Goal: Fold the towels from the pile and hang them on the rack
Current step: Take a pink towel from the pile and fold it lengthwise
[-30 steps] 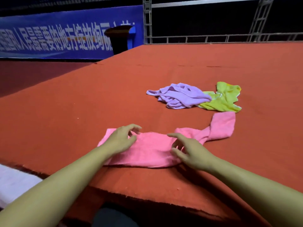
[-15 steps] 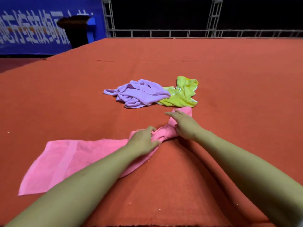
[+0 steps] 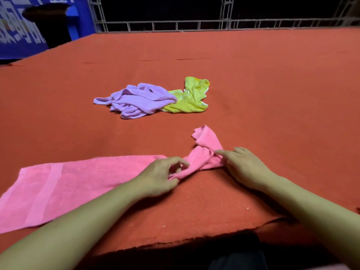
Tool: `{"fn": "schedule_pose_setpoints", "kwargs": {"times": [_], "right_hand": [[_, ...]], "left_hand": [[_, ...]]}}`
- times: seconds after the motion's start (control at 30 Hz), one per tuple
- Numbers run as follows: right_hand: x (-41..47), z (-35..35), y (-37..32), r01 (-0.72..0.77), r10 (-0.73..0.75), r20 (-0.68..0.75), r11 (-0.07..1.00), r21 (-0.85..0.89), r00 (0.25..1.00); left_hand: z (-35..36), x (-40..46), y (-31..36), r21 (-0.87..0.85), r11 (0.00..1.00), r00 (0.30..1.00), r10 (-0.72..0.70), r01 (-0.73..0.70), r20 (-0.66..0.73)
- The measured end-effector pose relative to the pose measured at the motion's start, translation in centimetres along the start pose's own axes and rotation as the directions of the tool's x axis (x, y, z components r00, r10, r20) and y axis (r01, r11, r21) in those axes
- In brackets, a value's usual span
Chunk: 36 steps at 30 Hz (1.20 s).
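Pink towel (image 3: pixel 64 184): terry cloth with a woven band near its left end. The left portion lies flat on the near part of the table (image 3: pixel 272 94); the right portion is bunched into a twisted rope that ends in a crumpled flap.

Left hand (image 3: pixel 161 177): fingers curled, pinching the twisted section of the pink towel where flat cloth meets bunched cloth.

Right hand (image 3: pixel 243 164): fingers extended and pressed onto the bunched cloth, not closed around it.

Lilac towel (image 3: pixel 136 101): soft terry, crumpled in a loose heap farther back on the table.

Yellow-green towel (image 3: pixel 191 98): crumpled, touching the lilac towel's right side.

Table: covered in rust-red felt-like fabric with a frayed near edge.

Metal truss railing (image 3: pixel 194 24): grey lattice beyond the far edge.
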State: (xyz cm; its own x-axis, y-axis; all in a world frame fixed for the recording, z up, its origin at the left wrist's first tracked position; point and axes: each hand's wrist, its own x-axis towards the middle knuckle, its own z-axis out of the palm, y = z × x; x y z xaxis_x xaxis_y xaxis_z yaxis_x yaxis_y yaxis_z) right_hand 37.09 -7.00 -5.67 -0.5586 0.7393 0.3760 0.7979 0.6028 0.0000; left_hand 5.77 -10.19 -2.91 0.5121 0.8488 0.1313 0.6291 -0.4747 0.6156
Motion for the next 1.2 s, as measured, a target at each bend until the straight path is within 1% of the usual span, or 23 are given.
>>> {"fn": "schedule_pose_setpoints", "kwargs": {"times": [0.1, 0.17, 0.23, 0.3, 0.37, 0.47, 0.53, 0.6, 0.67, 0.7, 0.73, 0.77, 0.8, 0.83, 0.87, 0.93, 1.0, 1.03, 1.07, 1.1, 1.13, 1.17, 1.2], "right_hand": [[-2.6, -1.4, -1.3, -0.023, 0.023, 0.030, 1.000, 0.008, 0.999], [-2.4, -2.4, -1.7, -0.058, 0.058, 0.003, 0.997, 0.051, 0.998], [-0.5, -3.0, -2.3, -0.170, 0.182, -0.054, 0.969, 0.178, 0.982], [2.7, -3.0, -2.7, -0.317, 0.363, -0.103, 0.896, 0.311, 0.926], [6.0, -2.7, -3.0, -0.482, 0.521, -0.028, 0.808, 0.338, 0.853], [8.9, -0.8, -3.5, -0.640, 0.612, 0.191, 0.747, 0.178, 0.767], [9.8, 0.3, -3.1, -0.680, 0.646, 0.218, 0.716, 0.157, 0.731], [10.4, 0.1, -1.9, -0.707, 0.689, 0.179, 0.647, 0.284, 0.703], [10.4, -1.2, -0.2, -0.698, 0.735, 0.168, 0.509, 0.503, 0.657], [10.1, -1.9, 0.5, -0.672, 0.764, 0.192, 0.381, 0.635, 0.616], [9.5, -2.7, 1.1, -0.622, 0.780, 0.250, 0.216, 0.752, 0.573], [8.7, -3.4, 1.5, -0.567, 0.769, 0.327, 0.055, 0.822, 0.549], [7.9, -4.0, 1.8, -0.516, 0.757, 0.377, -0.062, 0.854, 0.534], [7.2, -4.7, 2.2, -0.483, 0.751, 0.395, -0.116, 0.868, 0.529], [6.7, -5.2, 2.5, -0.466, 0.752, 0.400, -0.140, 0.874, 0.524], [5.9, -5.8, 3.2, -0.453, 0.767, 0.389, -0.144, 0.880, 0.510], [5.4, -5.9, 3.6, -0.508, 0.768, 0.383, -0.088, 0.857, 0.513], [5.1, -5.7, 4.0, -0.597, 0.777, 0.366, 0.015, 0.802, 0.512], [4.8, -5.5, 4.4, -0.707, 0.790, 0.329, 0.177, 0.685, 0.517], [4.4, -5.2, 4.7, -0.793, 0.803, 0.280, 0.346, 0.501, 0.527], [4.1, -4.9, 4.8, -0.817, 0.808, 0.208, 0.473, 0.330, 0.552], [4.1, -4.5, 4.6, -0.783, 0.784, 0.122, 0.570, 0.250, 0.609], [4.3, -4.3, 4.0, -0.707, 0.722, 0.052, 0.657, 0.262, 0.690]], "left_hand": [[1.1, -0.7, 0.7, 0.055, 0.998, 0.996, 0.017, -0.022, 0.087], [1.6, -0.5, 1.4, 0.083, 0.996, 0.998, 0.040, -0.044, 0.044], [2.2, 0.5, 2.0, 0.130, 0.991, 1.000, 0.022, -0.021, -0.003], [2.9, 1.8, 2.8, 0.164, 0.985, 0.999, -0.048, 0.049, -0.007], [4.0, 2.9, 3.5, 0.165, 0.980, 0.994, -0.106, 0.111, -0.037], [4.9, 3.9, 4.0, 0.203, 0.966, 0.980, -0.135, 0.162, -0.143], [4.6, 4.1, 4.3, 0.172, 0.965, 0.964, -0.158, 0.196, -0.212], [3.5, 4.3, 4.4, 0.104, 0.969, 0.943, -0.189, 0.224, -0.273], [2.0, 4.5, 4.5, -0.033, 0.972, 0.920, -0.230, 0.232, -0.319], [1.3, 4.7, 4.6, -0.123, 0.966, 0.905, -0.255, 0.227, -0.340], [0.5, 5.1, 4.6, -0.204, 0.955, 0.889, -0.277, 0.214, -0.364], [-0.1, 5.5, 4.7, -0.257, 0.944, 0.871, -0.299, 0.209, -0.389], [-0.8, 5.9, 4.7, -0.280, 0.936, 0.853, -0.319, 0.214, -0.414], [-1.4, 6.3, 4.9, -0.288, 0.928, 0.837, -0.346, 0.237, -0.424], [-2.0, 6.7, 4.9, -0.299, 0.917, 0.831, -0.375, 0.266, -0.410], [-3.0, 7.3, 4.4, -0.329, 0.885, 0.860, -0.425, 0.329, -0.283], [-3.8, 7.4, 4.1, -0.279, 0.862, 0.884, -0.460, 0.422, -0.084], [-4.0, 7.4, 4.0, -0.204, 0.855, 0.871, -0.490, 0.477, -0.019], [-4.2, 7.4, 3.8, -0.076, 0.855, 0.858, -0.514, 0.512, -0.007], [-4.2, 7.4, 3.8, 0.101, 0.847, 0.852, -0.522, 0.522, -0.030], [-4.0, 7.4, 3.8, 0.281, 0.812, 0.853, -0.519, 0.512, -0.056], [-3.7, 7.3, 4.0, 0.411, 0.770, 0.858, -0.509, 0.488, -0.066], [-3.4, 7.2, 4.2, 0.479, 0.740, 0.857, -0.512, 0.472, -0.053]]}}
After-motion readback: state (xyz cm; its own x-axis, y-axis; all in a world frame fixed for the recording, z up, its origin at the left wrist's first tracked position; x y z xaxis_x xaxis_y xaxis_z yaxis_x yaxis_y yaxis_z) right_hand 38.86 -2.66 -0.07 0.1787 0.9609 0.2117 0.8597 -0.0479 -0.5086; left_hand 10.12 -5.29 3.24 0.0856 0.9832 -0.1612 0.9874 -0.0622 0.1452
